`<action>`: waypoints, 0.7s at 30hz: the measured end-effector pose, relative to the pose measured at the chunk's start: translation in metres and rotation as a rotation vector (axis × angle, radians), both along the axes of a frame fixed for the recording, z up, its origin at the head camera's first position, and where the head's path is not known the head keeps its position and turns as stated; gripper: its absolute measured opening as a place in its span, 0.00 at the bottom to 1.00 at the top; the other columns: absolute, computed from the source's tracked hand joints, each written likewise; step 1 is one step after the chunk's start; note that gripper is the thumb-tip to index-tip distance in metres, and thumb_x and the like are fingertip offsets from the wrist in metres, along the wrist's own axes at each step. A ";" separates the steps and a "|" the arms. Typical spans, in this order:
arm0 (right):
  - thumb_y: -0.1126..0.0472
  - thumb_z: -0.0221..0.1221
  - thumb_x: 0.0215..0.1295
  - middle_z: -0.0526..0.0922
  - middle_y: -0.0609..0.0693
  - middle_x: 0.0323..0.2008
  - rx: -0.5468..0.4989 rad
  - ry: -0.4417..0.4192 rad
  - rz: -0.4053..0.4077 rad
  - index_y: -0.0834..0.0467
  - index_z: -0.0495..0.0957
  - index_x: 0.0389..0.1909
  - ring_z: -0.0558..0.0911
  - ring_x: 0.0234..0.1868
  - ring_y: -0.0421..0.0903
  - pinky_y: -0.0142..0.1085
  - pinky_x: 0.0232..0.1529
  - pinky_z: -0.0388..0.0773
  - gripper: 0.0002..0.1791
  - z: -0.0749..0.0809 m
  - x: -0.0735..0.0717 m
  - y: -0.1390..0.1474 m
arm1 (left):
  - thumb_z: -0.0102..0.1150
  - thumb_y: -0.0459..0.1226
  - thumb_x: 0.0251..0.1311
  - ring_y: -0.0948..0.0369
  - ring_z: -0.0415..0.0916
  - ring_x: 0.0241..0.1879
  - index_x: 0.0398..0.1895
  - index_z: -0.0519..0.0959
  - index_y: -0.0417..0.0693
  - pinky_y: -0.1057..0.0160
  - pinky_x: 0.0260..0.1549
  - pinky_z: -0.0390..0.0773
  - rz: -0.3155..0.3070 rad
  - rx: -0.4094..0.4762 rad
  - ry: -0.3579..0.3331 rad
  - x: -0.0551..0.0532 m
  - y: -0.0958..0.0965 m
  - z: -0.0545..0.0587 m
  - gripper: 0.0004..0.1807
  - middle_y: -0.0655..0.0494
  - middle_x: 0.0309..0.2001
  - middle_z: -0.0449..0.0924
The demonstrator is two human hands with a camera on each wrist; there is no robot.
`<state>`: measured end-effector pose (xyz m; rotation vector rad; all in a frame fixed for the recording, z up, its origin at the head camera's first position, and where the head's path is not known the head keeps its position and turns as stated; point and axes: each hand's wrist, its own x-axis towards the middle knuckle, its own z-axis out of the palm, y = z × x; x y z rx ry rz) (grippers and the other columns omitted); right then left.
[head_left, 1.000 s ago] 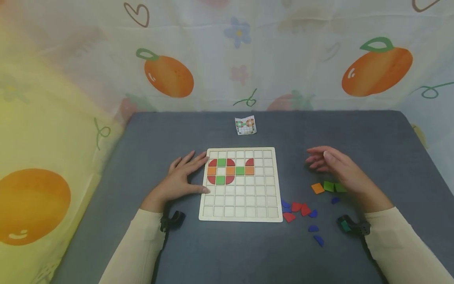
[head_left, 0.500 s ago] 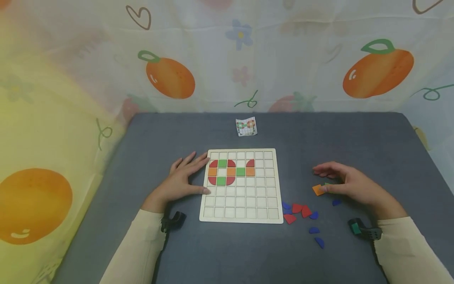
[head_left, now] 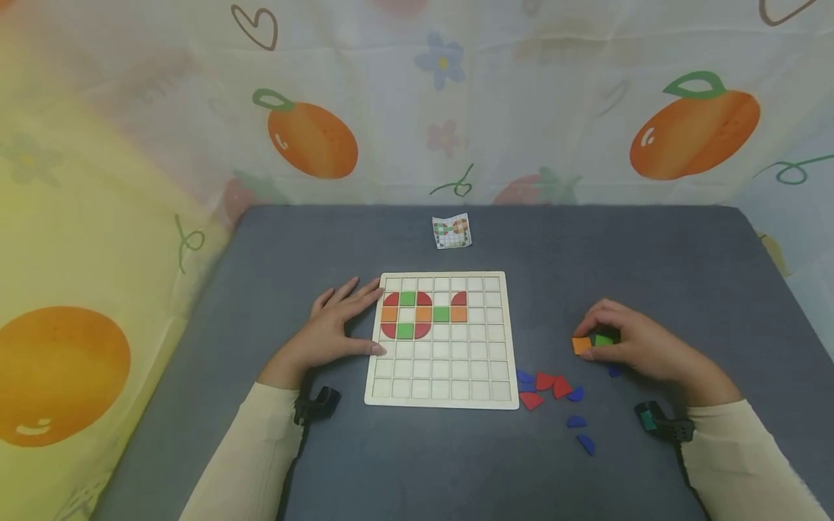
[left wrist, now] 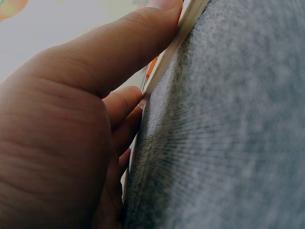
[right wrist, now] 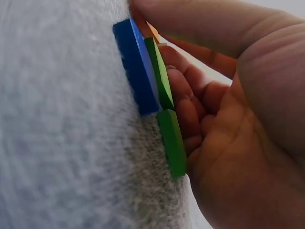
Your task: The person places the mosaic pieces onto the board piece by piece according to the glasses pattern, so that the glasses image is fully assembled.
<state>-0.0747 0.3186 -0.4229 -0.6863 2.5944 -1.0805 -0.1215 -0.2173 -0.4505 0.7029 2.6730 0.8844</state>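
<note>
1. Right hand [head_left: 628, 340]: thumb and fingertips nearly closed, pinching the orange square tile [head_left: 581, 346] over at the person's right, well apart from the board. Edge grip probably because the tile is thin and flat. Off the cloth or not: can't tell.
2. Under that palm: green square tiles [right wrist: 171, 143], smooth, thick-edged; blue half-disc [right wrist: 136, 67] just beside.
3. Left hand [head_left: 339, 325]: fingers spread, fairly straight, thumb tip at the pale board's [head_left: 440, 369] left edge, presumably to steady it.
4. Board: looks like wood, square-celled, rounded corners. Red, orange and green inlays sit in its upper left and middle cells.
5. Near its lower right corner: loose red wedges [head_left: 544, 380], more blue half-discs, likely left within reach.
6. Farther back: small creased printed card [head_left: 452, 231], presumably for reference. Grey woven tablecloth [head_left: 456, 463] under everything.
</note>
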 end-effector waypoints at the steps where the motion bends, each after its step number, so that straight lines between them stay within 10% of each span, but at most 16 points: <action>1: 0.61 0.77 0.67 0.80 0.40 0.48 0.008 -0.006 -0.012 0.48 0.87 0.48 0.77 0.47 0.41 0.36 0.47 0.76 0.13 0.000 0.000 -0.001 | 0.84 0.60 0.54 0.49 0.36 0.87 0.88 0.62 0.57 0.35 0.76 0.31 0.001 -0.001 -0.001 0.000 0.000 0.000 0.61 0.61 0.87 0.53; 21: 0.64 0.68 0.78 0.90 0.51 0.46 -0.094 -0.009 -0.290 0.59 0.88 0.56 0.87 0.42 0.40 0.30 0.39 0.79 0.11 0.006 0.002 -0.022 | 0.82 0.62 0.54 0.51 0.36 0.86 0.88 0.61 0.59 0.36 0.77 0.31 0.005 0.003 -0.006 0.001 -0.002 0.000 0.61 0.64 0.87 0.53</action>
